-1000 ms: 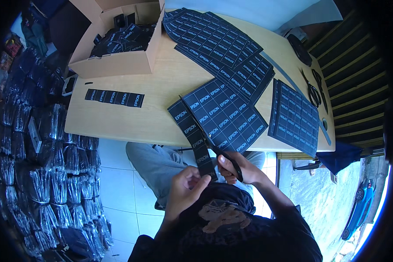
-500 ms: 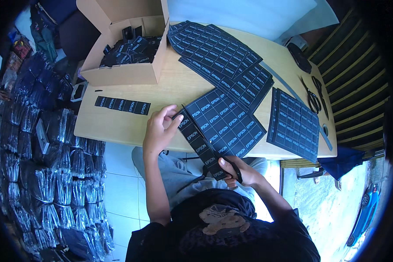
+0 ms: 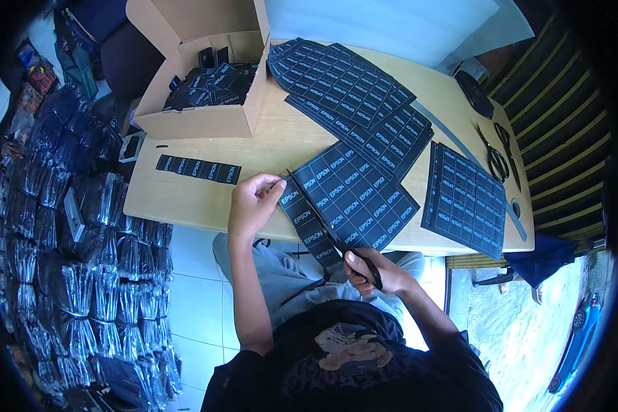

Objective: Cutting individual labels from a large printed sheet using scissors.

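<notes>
Black label strip lies along the left edge of the label sheet, at the front of the table, its near end hanging past the edge over the lap. Far end is pinched between thumb and finger of the left hand; handles of the scissors are wrapped by curled fingers of the right hand, blades lined up along the strip-sheet boundary. Blade gap can't be judged, nor whether the strip is fully separated.

Main risk: left fingertips are placed just beside the blade tips, so skin could be nicked if the tips are swung left. Second: no firm hold on the sheet can be seen, so it could be twisted and the edge left crooked if the strip is tugged. Third: the overhanging end could be creased against the scissors.

Around: the fanned stack is touched by the sheet's far side, so it could be shifted too. Right side is taken up by a second stack, a metal ruler and spare scissors. Far left is blocked by an open cardboard box filled with loose labels; in front of it, a short label row is laid flat.
</notes>
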